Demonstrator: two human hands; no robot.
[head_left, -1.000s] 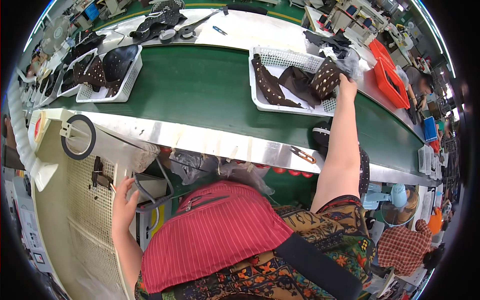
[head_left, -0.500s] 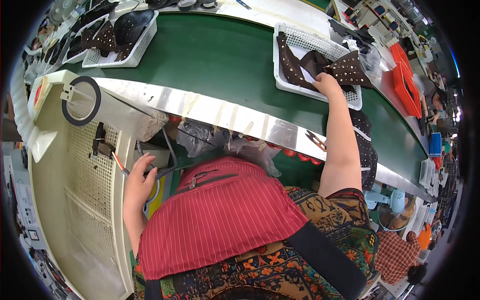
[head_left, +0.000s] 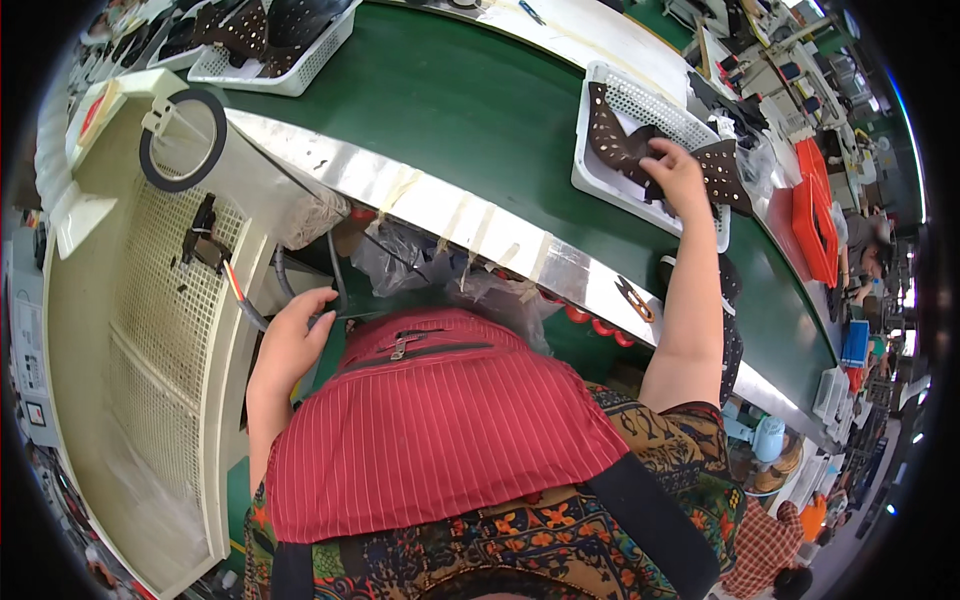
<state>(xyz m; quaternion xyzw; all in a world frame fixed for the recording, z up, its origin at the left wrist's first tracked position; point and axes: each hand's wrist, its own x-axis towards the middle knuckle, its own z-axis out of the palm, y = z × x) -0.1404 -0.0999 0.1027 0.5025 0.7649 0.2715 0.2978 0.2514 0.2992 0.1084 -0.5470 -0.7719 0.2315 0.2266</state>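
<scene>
My right hand (head_left: 676, 172) reaches over the green conveyor belt (head_left: 450, 110) into a white mesh tray (head_left: 640, 110) and grips dark brown studded leather pieces (head_left: 618, 140) lying in it. My left hand (head_left: 295, 335) is low at my left side, fingers curled against the edge of a red striped pouch (head_left: 440, 420) worn on my front, beside dark cables (head_left: 290, 280) under the belt's metal rim.
A second white tray (head_left: 270, 45) with dark pieces sits far left on the belt. A cream perforated machine housing (head_left: 150, 300) with a black ring (head_left: 183, 140) stands at my left. An orange crate (head_left: 812, 210) and another worker sit at right. Scissors (head_left: 632, 298) lie on the metal rim.
The view has swung down and closer. My right hand has pulled nearer with the leather pieces in the tray, and my left hand has risen toward the pouch's edge.
</scene>
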